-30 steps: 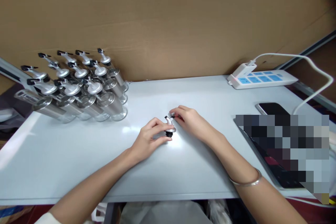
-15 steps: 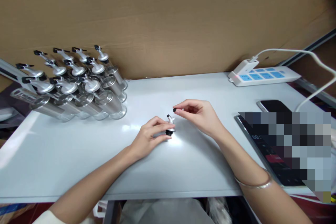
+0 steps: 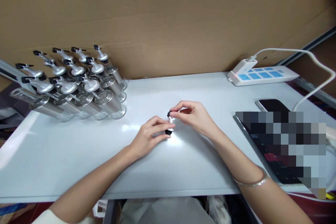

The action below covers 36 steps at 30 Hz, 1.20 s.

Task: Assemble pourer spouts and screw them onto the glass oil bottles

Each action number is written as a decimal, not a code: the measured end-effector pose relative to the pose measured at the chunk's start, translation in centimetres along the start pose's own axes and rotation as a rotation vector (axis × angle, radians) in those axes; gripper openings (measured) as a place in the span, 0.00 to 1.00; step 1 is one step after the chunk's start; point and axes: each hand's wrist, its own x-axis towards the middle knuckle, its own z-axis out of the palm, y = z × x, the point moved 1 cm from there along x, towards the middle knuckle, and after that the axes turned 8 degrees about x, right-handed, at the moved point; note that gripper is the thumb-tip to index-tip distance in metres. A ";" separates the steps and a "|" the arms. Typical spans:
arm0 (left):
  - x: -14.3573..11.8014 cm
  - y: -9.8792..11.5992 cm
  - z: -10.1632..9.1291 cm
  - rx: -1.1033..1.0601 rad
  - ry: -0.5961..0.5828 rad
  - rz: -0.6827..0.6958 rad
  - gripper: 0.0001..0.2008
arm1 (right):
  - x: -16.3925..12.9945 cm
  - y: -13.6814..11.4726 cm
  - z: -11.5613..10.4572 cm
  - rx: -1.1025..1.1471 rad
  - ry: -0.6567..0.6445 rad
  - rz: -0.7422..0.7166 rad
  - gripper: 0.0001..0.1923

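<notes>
Pour spout [image 3: 170, 120] above mid-tabletop [image 3: 157, 94]

Left hand [image 3: 148, 134]: grip closed on the silver spout, black stopper end [image 3: 168, 132] down. Right hand [image 3: 193, 116]: grip pinching a small black cap [image 3: 169, 113] at the spout's tip. Bottles [image 3: 111, 104] with similar spouts [image 3: 69, 87] grouped well off, person's left.

The pourer [image 3: 170, 121] looks metallic, the bottles [image 3: 112, 102] glassy and metal-sleeved, the tabletop [image 3: 149, 94] smooth and glossy, the cardboard wall [image 3: 168, 24] matt.

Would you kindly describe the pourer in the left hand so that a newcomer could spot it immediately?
Start with the pale table; near its middle, the left hand pinches a small silver pourer with a black stopper. Unlike the similar pourers on the glass bottles, it sits on no bottle.
</notes>
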 end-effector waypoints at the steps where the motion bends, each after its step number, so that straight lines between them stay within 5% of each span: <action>1: 0.0 0.0 0.0 0.005 -0.003 0.000 0.15 | 0.0 0.0 0.0 -0.004 -0.003 -0.003 0.08; 15: 0.0 -0.1 0.1 0.008 0.015 -0.001 0.14 | 0.1 0.4 -0.2 -0.044 -0.049 -0.012 0.08; 32: -0.4 -0.6 0.7 -0.105 0.091 -0.076 0.40 | 0.0 0.2 -0.2 0.062 -0.095 -0.003 0.08; 36: -0.3 -0.5 0.5 -0.034 0.054 -0.022 0.37 | 0.0 0.2 -0.2 0.083 -0.128 -0.005 0.08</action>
